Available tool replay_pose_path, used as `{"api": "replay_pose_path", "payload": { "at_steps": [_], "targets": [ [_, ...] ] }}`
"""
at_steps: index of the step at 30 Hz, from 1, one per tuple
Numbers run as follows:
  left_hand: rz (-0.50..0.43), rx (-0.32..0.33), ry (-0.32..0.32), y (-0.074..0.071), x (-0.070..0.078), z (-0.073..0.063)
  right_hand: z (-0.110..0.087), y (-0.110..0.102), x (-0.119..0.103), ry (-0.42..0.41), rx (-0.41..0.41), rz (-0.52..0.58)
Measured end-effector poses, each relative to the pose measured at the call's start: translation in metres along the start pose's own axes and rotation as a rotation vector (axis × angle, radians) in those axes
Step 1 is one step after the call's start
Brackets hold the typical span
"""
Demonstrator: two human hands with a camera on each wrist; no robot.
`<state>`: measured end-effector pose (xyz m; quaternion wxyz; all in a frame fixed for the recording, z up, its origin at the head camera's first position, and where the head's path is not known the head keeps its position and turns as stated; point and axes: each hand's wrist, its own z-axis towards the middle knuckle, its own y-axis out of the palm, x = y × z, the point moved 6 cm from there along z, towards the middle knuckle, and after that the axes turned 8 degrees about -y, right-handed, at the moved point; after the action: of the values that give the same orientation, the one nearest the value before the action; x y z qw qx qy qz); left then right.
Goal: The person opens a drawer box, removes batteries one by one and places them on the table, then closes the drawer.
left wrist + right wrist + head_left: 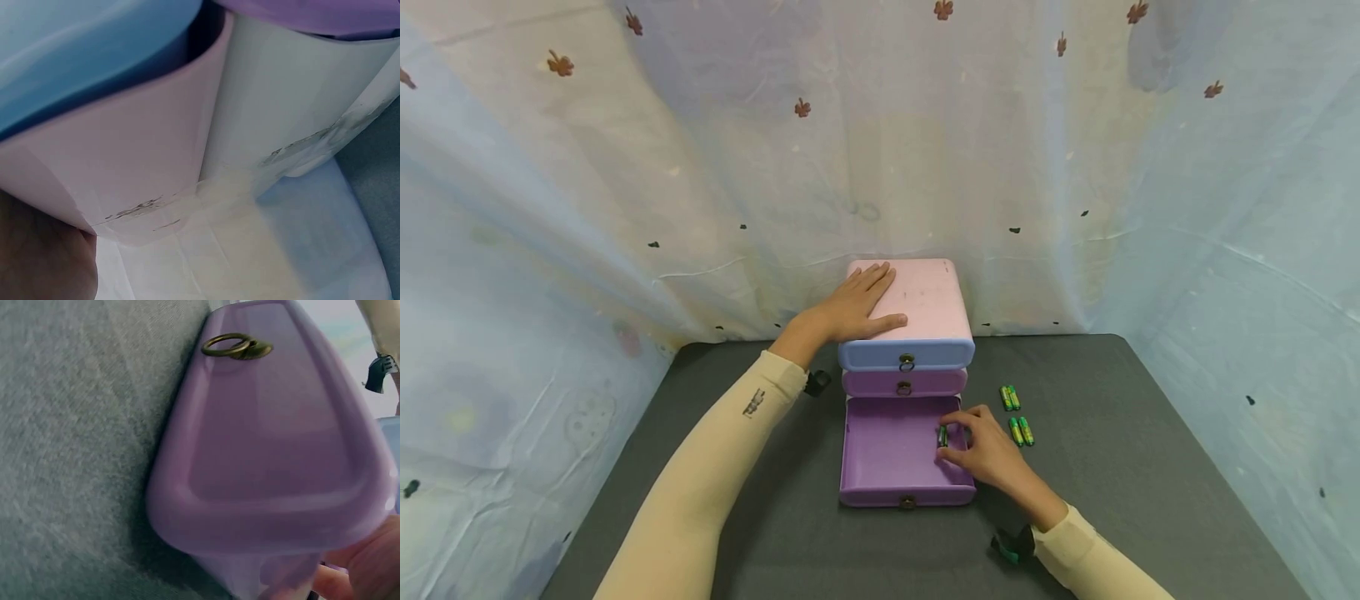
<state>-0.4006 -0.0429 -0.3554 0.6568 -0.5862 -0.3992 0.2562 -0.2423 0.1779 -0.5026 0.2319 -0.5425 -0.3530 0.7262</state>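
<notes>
A small chest of drawers point(928, 292) with a pink top stands against the curtain. My left hand point(853, 304) rests on that top with fingers spread; in the left wrist view part of the hand point(47, 256) shows beside the chest's side wall point(137, 150). The bottom purple drawer point(887, 454) is pulled out. Over its right side, my right hand point(985, 448) holds a small green battery point(943, 436) between thumb and fingers. In the right wrist view the drawer front point(269, 437) hides most of the fingers.
Several green batteries point(1021, 431) lie in two groups on the dark grey table point(1105, 467), right of the drawer. The blue top drawer point(880, 356) and the purple middle drawer point(872, 383) have ring pulls. A patterned curtain point(880, 167) hangs behind and at both sides.
</notes>
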Motion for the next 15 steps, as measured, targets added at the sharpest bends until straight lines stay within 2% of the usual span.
{"api": "replay_pose_path", "payload": {
  "at_steps": [9,15],
  "targets": [
    [-0.011,-0.002,0.001,-0.001,0.0,-0.001,-0.007,-0.011,-0.005,0.001,0.019,0.041],
    [-0.003,-0.003,0.0,0.0,0.001,-0.001,-0.011,-0.018,-0.005,-0.038,0.025,0.085]
  ]
}}
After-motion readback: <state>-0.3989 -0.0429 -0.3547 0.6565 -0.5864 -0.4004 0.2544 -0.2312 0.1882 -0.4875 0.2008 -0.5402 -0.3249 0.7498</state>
